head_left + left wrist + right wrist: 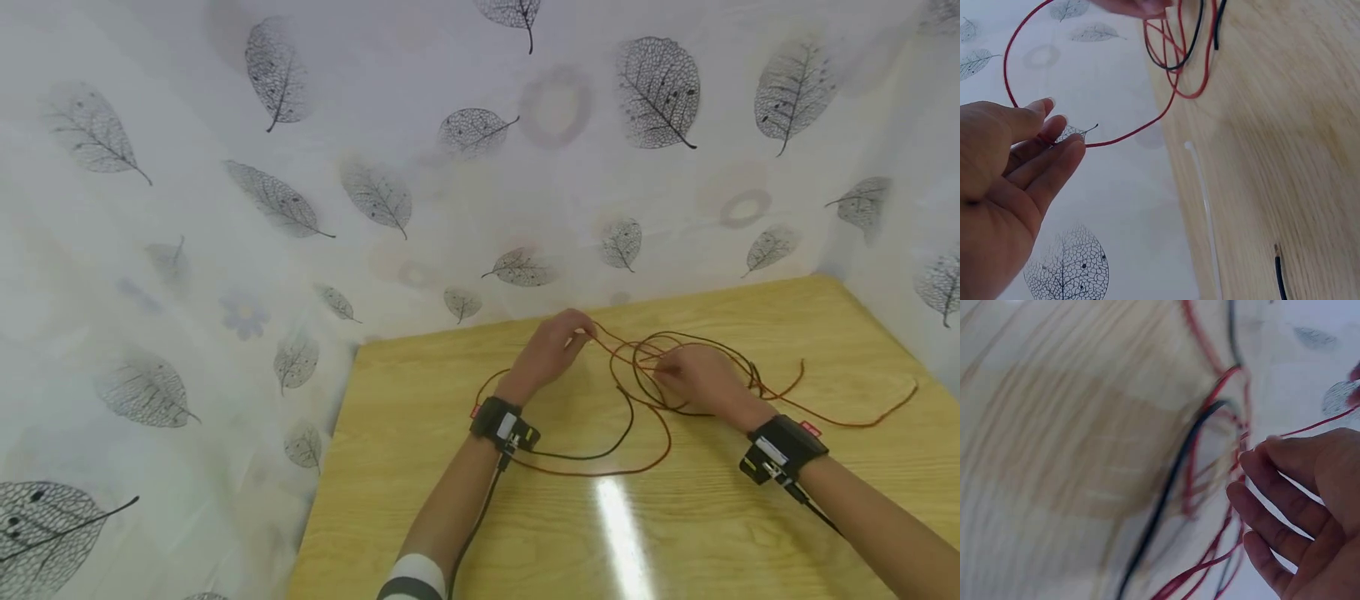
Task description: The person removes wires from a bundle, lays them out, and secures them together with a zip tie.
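- Left hand (547,352) and right hand (703,379) pinched red wire (1125,137).
- Untangling seemed underway.
- Next, freeing it from black wire (1174,478) likely needed slack.

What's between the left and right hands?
Red wire runs from the left hand to the right hand. A looped stretch of black wire also shows between them. Head view shows both.

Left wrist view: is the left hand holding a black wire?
No, the left hand is holding a red wire.
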Available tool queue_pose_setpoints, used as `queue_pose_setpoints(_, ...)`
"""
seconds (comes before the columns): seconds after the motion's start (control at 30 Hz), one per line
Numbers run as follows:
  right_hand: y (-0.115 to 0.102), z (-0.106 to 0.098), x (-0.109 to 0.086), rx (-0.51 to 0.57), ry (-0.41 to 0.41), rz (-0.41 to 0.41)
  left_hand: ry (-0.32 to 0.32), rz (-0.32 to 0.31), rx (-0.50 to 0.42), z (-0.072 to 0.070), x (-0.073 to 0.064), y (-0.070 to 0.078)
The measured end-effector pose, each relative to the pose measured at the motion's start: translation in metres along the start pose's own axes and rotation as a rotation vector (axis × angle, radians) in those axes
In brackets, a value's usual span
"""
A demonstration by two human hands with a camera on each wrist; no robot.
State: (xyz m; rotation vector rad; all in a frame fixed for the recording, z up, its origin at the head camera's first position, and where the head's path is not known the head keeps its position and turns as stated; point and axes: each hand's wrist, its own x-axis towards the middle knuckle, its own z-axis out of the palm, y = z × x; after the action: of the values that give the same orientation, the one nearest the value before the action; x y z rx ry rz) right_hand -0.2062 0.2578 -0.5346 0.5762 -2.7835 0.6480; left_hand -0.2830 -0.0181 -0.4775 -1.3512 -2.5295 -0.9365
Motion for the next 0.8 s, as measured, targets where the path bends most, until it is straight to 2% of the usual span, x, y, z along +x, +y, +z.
queue_pose_setpoints(0.23, 0.008, 0.008, 0.001, 0.019, -0.046, -0.013, 0.055, -0.023, -0.034, -0.008, 0.000, -0.003)
queue_pose_setpoints(0.43, 0.008, 0.015, 0.003, -0.070, -0.082, -0.008, 0.141, 0.014, -0.077, -0.017, -0.002, -0.003)
queue_pose_setpoints(0.63, 0.020, 0.009, -0.001, -0.047, -0.083, 0.105, 0.216, 0.011, -0.084, -0.035, -0.008, -0.005)
queue_pose_setpoints(0.8, 0.040, -0.007, -0.003, -0.067, -0.039, 0.178, 0.254, -0.005, -0.134, -0.054, -0.017, -0.008)
